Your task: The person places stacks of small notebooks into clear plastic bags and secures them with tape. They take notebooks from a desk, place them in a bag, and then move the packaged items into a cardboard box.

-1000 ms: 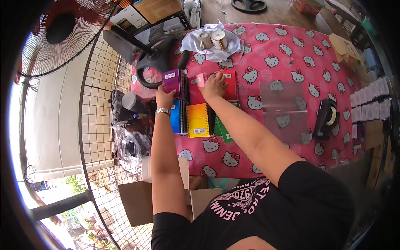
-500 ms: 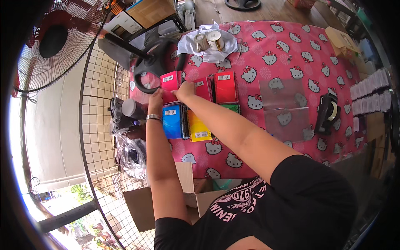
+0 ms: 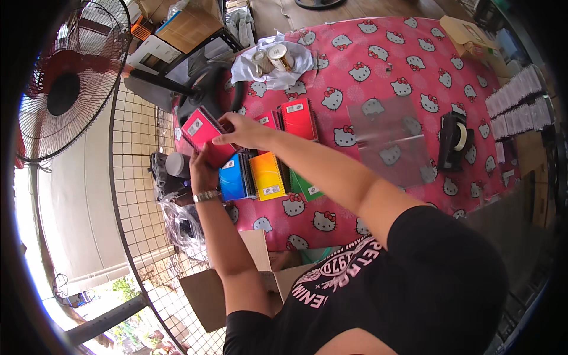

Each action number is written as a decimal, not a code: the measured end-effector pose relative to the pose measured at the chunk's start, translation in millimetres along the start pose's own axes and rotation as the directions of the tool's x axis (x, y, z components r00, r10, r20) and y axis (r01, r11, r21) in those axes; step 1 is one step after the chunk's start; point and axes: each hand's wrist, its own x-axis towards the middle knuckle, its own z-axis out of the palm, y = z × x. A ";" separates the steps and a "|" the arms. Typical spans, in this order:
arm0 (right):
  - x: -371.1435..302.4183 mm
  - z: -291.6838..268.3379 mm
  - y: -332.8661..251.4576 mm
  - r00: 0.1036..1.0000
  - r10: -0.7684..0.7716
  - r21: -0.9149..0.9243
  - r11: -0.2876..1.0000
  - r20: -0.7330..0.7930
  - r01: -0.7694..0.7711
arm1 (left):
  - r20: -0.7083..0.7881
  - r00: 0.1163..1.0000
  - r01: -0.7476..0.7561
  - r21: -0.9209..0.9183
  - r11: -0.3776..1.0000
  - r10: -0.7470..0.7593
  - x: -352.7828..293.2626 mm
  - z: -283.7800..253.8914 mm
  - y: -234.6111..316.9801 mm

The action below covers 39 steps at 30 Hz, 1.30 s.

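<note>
Pink notebook (image 3: 201,131), tilted, is in both hands over the left part of the surface (image 3: 331,228), near the black steering wheel (image 3: 208,89). The left hand (image 3: 204,165) has its grip closed around the lower edge. The right hand (image 3: 241,131) has its grip clamped on the right edge, thumb toward the cover and the other fingers bent toward the far side; how tightly either presses, I cannot tell. The cover is smooth and glossy with a small white label, and dark spiral binding runs along one edge.

Just beside the hands lie more rectangular, spiral-bound notebooks: blue (image 3: 232,180), yellow (image 3: 266,174), green (image 3: 303,184) and red (image 3: 300,120), the last next to a deeper pink one (image 3: 269,120). Beneath them, the surface has a shiny pink printed cover. To the right, a clear plastic sheet (image 3: 387,151) lies flat and creased, and a black tape dispenser (image 3: 451,145) stands near it.
</note>
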 end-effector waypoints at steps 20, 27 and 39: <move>-158.1 -47.6 -41.0 0.985 0.169 -0.591 0.790 -0.044 -0.162 | -0.129 0.991 -0.039 -0.579 0.814 -0.044 -197.8 87.0 -137.4; -215.3 -104.8 39.9 0.931 -0.026 -0.788 0.542 -0.363 -0.292 | -0.294 0.937 0.068 -0.376 0.924 -0.189 -226.4 63.4 -169.1; -110.1 -6.2 0.3 0.960 0.225 -0.874 0.419 -0.165 -0.248 | -0.392 0.906 -0.003 -0.379 0.925 -0.158 -229.8 33.9 -170.2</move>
